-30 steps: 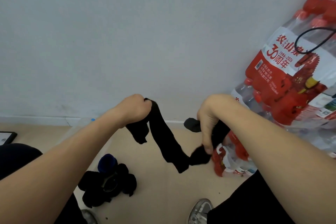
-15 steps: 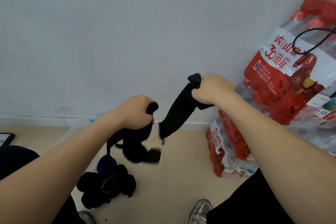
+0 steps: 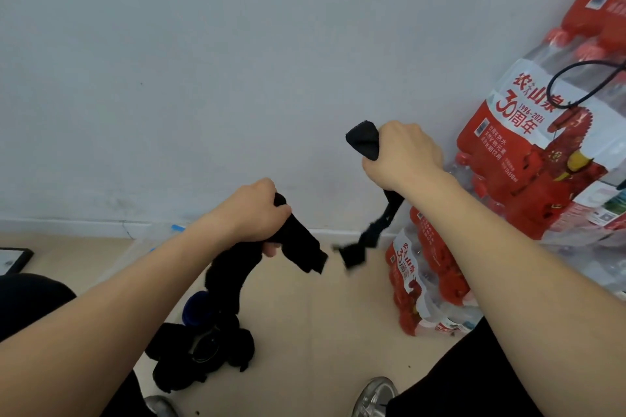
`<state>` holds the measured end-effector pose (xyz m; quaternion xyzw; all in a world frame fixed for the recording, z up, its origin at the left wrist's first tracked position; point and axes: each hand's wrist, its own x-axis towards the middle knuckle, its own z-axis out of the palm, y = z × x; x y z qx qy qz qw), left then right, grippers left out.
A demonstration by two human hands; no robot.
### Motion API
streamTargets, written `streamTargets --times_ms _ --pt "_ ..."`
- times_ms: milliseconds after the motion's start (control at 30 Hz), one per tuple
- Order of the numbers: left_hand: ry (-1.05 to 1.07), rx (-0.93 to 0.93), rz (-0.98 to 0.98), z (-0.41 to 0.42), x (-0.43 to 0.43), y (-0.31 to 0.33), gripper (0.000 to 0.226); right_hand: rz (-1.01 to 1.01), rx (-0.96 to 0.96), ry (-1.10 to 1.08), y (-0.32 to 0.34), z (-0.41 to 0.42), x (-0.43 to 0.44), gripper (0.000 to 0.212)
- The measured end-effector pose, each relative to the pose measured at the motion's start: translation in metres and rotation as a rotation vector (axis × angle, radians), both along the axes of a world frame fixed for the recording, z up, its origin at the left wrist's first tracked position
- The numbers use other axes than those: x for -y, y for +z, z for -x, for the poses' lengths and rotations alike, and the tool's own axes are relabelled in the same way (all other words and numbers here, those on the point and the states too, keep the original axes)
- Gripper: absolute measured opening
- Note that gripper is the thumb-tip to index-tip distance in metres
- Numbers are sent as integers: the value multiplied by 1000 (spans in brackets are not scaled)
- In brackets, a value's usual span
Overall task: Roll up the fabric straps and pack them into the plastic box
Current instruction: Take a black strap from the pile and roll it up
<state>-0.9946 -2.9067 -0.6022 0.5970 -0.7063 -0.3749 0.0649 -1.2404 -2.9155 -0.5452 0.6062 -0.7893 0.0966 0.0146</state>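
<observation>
Left hand (image 3: pixel 254 213), centre frame: fist clenched round the left strap (image 3: pixel 301 247), black fabric. One end sticks out to the lower right of the fist. The rest hangs down-left toward the strap pile (image 3: pixel 203 349) on the floor (image 3: pixel 305 332), lower left of centre. I can't tell if it touches the pile.

Right hand (image 3: pixel 403 156), higher and right of centre: fist gripping the right strap (image 3: pixel 364 140). A short end pokes out at the upper left of the fist and the tail hangs below the wrist, blurred. The two free ends are near each other, with a gap showing between them.

Plastic box (image 3: pixel 142 240): clear and faint, behind my left forearm by the wall (image 3: pixel 237 61). I can't see its contents.

Bottled water packs (image 3: pixel 528 152) are stacked at right. Shoe (image 3: pixel 376 396) at bottom edge.
</observation>
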Motion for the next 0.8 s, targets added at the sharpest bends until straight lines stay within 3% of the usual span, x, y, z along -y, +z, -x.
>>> streamTargets --times_ms 100,233,333,400,467,567,667,800 --pt "261 -438 -271 -1 1 11 33 -35 -38 99 3 -8 -5 12" --pt "367 -542 -221 -4 9 18 36 -145 -162 320 6 -14 -15 21" --pt "449 -762 -377 -5 10 24 31 -256 -64 549 6 -19 -21 48" --pt "464 -856 -462 -5 9 29 40 -303 2 631 4 -23 -25 76" --pt "464 -921 -506 -5 9 34 49 -268 37 652 0 -26 -27 90" --pt "459 -1008 -519 -5 10 36 59 -212 79 673 -3 -28 -26 76" --pt "445 -1118 -514 -6 10 37 58 -187 264 695 0 -27 -27 52" --pt "380 -1179 -470 -9 11 39 60 -121 475 658 5 -25 -24 35"
